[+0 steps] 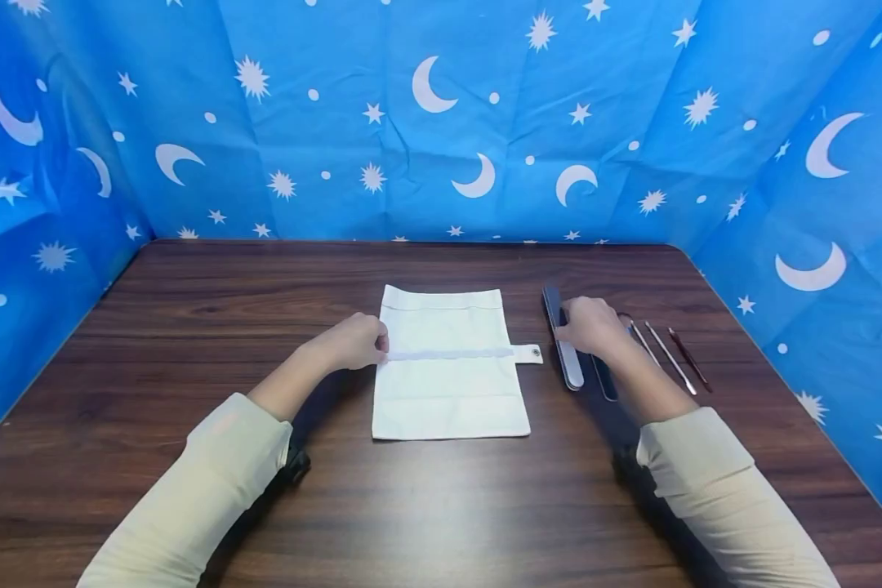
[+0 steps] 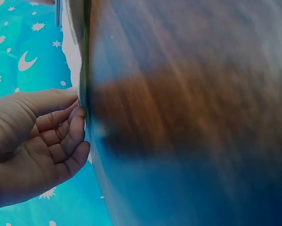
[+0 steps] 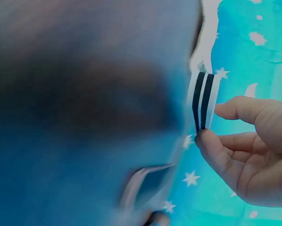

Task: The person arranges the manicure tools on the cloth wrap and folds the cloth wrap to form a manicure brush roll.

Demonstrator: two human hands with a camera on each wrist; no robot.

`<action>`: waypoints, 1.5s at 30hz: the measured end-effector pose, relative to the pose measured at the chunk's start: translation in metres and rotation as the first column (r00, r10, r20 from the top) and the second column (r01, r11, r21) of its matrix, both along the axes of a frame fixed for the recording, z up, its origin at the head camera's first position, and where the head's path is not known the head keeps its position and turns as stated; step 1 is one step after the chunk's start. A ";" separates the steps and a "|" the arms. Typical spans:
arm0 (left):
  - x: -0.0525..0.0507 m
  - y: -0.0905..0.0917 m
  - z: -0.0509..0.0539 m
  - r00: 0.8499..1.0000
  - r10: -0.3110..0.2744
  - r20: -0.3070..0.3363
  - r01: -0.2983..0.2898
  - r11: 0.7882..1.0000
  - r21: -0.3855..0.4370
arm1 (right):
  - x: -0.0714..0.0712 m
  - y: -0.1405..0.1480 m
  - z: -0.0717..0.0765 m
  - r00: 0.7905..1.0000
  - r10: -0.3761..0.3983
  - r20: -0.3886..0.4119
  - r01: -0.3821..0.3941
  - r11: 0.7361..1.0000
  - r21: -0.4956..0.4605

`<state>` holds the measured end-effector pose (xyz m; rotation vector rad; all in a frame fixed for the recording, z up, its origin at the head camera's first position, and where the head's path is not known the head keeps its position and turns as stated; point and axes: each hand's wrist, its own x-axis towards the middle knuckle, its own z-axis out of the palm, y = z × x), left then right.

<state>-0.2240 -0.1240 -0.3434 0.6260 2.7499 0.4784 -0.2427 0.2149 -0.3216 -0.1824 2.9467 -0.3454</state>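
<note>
A white fabric pouch (image 1: 448, 384) lies unfolded, with a seam across its middle and a snap strap (image 1: 527, 354) pointing right. At its left edge, my left hand (image 1: 353, 340) pinches the fabric; the left wrist view shows thumb and fingertips at the pouch's edge (image 2: 74, 61). To the right of the pouch, my right hand (image 1: 594, 327) holds grey nail files (image 1: 571, 366) by their sides. Their layered black and white edges (image 3: 203, 99) show between thumb and forefinger in the right wrist view. A dark, round-ended strip (image 1: 604, 380) lies partly hidden under that hand.
Right of the right forearm lie slim silver tools (image 1: 671, 358) and a dark brown stick (image 1: 691, 359). A small loop-shaped end (image 1: 625, 317) peeks out behind the hand. Star-and-moon blue cloth (image 1: 426, 163) encloses the back and sides of the wooden table (image 1: 265, 278).
</note>
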 end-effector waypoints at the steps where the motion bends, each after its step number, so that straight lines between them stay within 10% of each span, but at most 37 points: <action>1: 0.000 0.000 0.000 1.000 0.001 0.009 -0.002 1.000 0.004 | -0.001 -0.003 0.002 1.000 -0.001 -0.021 0.000 1.000 -0.016; 14: -0.002 -0.005 0.001 0.998 -0.043 0.037 0.041 0.998 0.048 | -0.024 -0.122 0.021 0.994 -0.087 -0.063 0.055 0.917 -0.395; 23: 0.000 -0.002 0.001 0.998 -0.047 0.030 0.044 0.995 0.094 | -0.039 -0.194 -0.003 0.979 -0.157 -0.128 0.094 0.912 -0.398; 34: -0.001 -0.005 0.004 0.997 -0.055 0.047 0.050 0.993 0.106 | -0.026 -0.214 -0.010 0.991 -0.107 -0.085 0.076 0.948 -0.310; 45: -0.004 -0.010 0.001 0.991 -0.073 0.116 0.057 0.989 0.135 | -0.010 -0.209 -0.014 0.992 -0.038 0.119 0.074 0.946 -0.316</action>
